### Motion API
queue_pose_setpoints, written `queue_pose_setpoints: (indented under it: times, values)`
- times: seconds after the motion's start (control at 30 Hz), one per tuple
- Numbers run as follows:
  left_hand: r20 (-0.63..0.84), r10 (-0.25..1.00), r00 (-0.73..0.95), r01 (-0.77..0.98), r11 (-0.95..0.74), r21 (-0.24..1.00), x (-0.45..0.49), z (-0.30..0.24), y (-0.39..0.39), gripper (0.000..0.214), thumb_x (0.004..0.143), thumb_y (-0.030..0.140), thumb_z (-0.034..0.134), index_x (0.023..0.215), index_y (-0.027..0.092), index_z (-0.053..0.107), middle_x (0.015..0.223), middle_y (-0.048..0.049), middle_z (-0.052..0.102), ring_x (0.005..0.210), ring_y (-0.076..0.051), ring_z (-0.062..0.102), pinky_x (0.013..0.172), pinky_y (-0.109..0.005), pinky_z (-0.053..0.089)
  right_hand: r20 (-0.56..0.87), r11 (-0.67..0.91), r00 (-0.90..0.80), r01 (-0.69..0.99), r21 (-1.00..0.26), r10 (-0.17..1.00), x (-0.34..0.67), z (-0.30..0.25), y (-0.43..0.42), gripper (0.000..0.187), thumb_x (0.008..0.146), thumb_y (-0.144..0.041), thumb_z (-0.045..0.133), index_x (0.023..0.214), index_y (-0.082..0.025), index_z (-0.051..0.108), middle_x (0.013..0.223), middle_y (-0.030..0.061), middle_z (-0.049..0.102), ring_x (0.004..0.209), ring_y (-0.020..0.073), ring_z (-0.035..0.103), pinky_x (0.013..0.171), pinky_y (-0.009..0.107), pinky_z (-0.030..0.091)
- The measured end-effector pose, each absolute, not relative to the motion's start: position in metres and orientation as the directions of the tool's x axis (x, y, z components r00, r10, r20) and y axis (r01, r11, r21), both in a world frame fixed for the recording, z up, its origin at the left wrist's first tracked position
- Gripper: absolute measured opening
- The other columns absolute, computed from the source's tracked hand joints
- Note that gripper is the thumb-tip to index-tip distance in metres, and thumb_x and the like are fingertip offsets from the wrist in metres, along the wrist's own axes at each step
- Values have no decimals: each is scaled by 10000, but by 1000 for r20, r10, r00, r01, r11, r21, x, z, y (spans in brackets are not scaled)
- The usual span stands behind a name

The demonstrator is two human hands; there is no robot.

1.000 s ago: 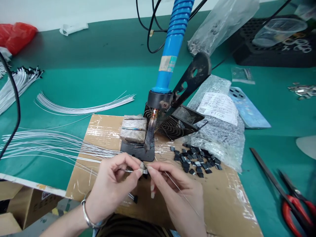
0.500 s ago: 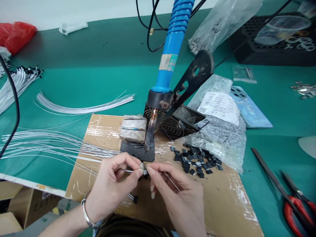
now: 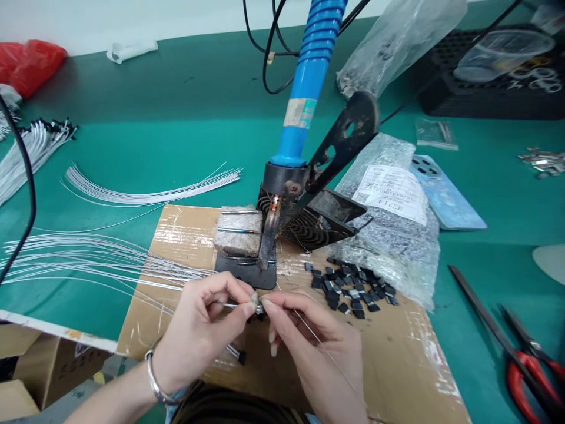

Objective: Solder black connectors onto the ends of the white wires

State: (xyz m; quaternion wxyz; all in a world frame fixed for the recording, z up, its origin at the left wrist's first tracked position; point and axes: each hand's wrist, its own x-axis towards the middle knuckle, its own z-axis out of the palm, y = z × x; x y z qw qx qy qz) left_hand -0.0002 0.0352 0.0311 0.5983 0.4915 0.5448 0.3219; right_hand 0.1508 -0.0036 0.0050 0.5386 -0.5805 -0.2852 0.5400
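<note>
A thin silver wire (image 3: pixel 324 348) crosses a tan cardboard sheet (image 3: pixel 397 365) under clear tape (image 3: pixel 185 235). The slender soldering iron handle (image 3: pixel 309 76) is bright blue with spiral ribs, above a teal mat (image 3: pixel 132 141).

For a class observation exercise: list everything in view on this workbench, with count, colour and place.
Taped brown cardboard sheet: one, brown, centre foreground.
Blue-handled soldering iron: one, blue, resting in the stand, centre.
Black metal coil stand: one, black, on the cardboard.
Small square black components: many, black, loose on the cardboard.
Thin silver wires: many, silver, fanned out at left.
Clear bubble-wrap bag with white label: one, silvery, right of the stand.
Red-handled scissors: one, red, lower right.
Left hand: one, pinching a wire, silver bangle on wrist.
Right hand: one, holding a thin wire.
</note>
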Motion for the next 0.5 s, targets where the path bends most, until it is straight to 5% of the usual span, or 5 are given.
queue_pose_setpoints:
  times: [0.2, 0.33, 0.5]
  values:
    - [-363, 909, 203, 154, 337, 929, 3, 28, 40, 125, 814, 245, 736, 742, 152, 694, 834, -78, 762, 656, -139, 596, 599, -246, 416, -254, -218, 267, -158, -963, 930, 153, -2, -7, 128, 934, -371, 789, 881, -274, 854, 717, -11, 679, 525, 96, 596, 513, 209, 519]
    - [-369, 910, 187, 203, 332, 921, 5, 28, 44, 143, 800, 271, 724, 729, 156, 679, 849, -94, 763, 668, -155, 611, 605, -261, 424, -145, -132, 296, -62, -989, 944, 156, -9, -13, 338, 1102, -464, 515, 1094, -312, 818, 794, -16, 630, 592, 97, 581, 600, 232, 499]
    - [-345, 925, 158, 219, 308, 926, 5, 28, 48, 139, 795, 270, 717, 726, 158, 672, 851, -94, 772, 643, -141, 584, 595, -253, 421, -184, -225, 348, 79, -971, 919, 161, -10, -20, 221, 1103, -417, 480, 1172, -296, 651, 709, -56, 626, 551, 118, 495, 548, 246, 397]
